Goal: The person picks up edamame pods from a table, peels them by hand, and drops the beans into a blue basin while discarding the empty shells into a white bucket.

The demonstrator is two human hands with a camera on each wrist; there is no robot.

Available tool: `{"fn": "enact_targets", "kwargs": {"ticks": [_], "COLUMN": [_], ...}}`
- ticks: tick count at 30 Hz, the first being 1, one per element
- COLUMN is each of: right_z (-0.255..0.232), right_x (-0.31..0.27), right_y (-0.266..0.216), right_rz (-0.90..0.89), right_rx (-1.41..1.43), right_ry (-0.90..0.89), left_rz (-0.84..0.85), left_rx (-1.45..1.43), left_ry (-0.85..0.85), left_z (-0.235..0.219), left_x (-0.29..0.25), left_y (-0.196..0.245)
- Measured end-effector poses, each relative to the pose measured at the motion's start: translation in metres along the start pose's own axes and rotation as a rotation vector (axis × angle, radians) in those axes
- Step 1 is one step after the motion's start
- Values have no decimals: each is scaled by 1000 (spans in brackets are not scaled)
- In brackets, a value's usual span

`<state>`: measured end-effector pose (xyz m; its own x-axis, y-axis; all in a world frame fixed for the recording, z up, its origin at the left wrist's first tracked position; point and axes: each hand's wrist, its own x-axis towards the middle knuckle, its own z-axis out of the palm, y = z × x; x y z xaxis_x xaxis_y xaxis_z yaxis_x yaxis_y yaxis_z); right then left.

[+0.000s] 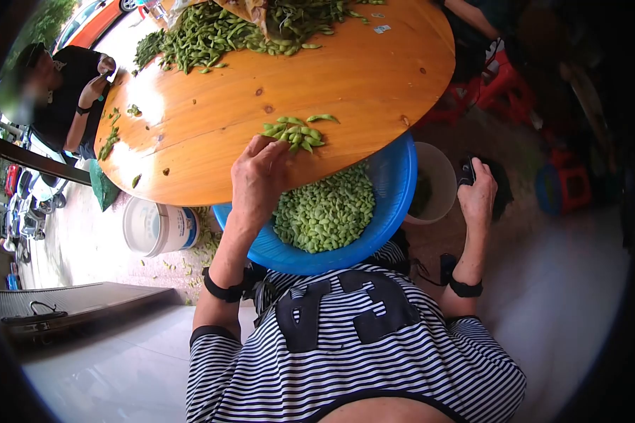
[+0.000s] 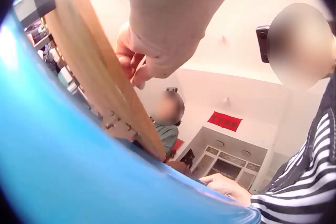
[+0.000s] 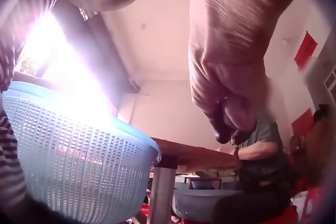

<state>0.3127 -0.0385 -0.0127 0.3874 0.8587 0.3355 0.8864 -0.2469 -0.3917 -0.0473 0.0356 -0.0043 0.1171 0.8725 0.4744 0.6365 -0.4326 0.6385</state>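
Observation:
My left hand point(image 1: 257, 176) is over the near edge of the round wooden table point(image 1: 212, 151), fingers bent down against a small pile of green soybean pods point(image 1: 300, 134). Its fingertips are hidden in the head view; I cannot tell whether they pinch a pod. In the left wrist view its fingers point(image 2: 128, 64) are bent beside the table edge. My right hand point(image 1: 478, 194) is out to the right, beside a pale bucket point(image 1: 437, 183), holding a small black object point(image 1: 467, 171) at its fingers. Below the table edge, a blue basket point(image 1: 310, 264) holds many shelled green beans point(image 1: 328, 211).
A large heap of pods point(image 1: 212, 39) covers the far side of the table. Another person point(image 1: 70, 84) sits at the left, hands at the table. A white bucket point(image 1: 159, 225) stands on the floor at left, with scattered pods nearby. Red stools point(image 1: 501, 88) are at the right.

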Motion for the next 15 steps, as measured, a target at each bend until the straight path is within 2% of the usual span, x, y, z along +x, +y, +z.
{"fn": "enact_targets", "kwargs": {"ticks": [2, 4, 7, 12, 15], "right_z": [-2, -3, 3, 15, 14], "right_x": [1, 1, -3, -18, -28], "right_y": [-2, -10, -29, -80, -112], "right_rz": [-12, -25, -143, -216, -208], "right_rx": [8, 20, 200, 827, 910], "right_ry": [8, 15, -13, -314, -490], "left_rz": [131, 141, 125, 29, 22], "left_rx": [83, 137, 191, 73, 122], "left_ry": [6, -5, -13, -12, 12], "left_z": [6, 6, 9, 8, 11], "left_x": [1, 2, 1, -8, -13], "left_y": [-8, -3, -7, 4, 8]}}
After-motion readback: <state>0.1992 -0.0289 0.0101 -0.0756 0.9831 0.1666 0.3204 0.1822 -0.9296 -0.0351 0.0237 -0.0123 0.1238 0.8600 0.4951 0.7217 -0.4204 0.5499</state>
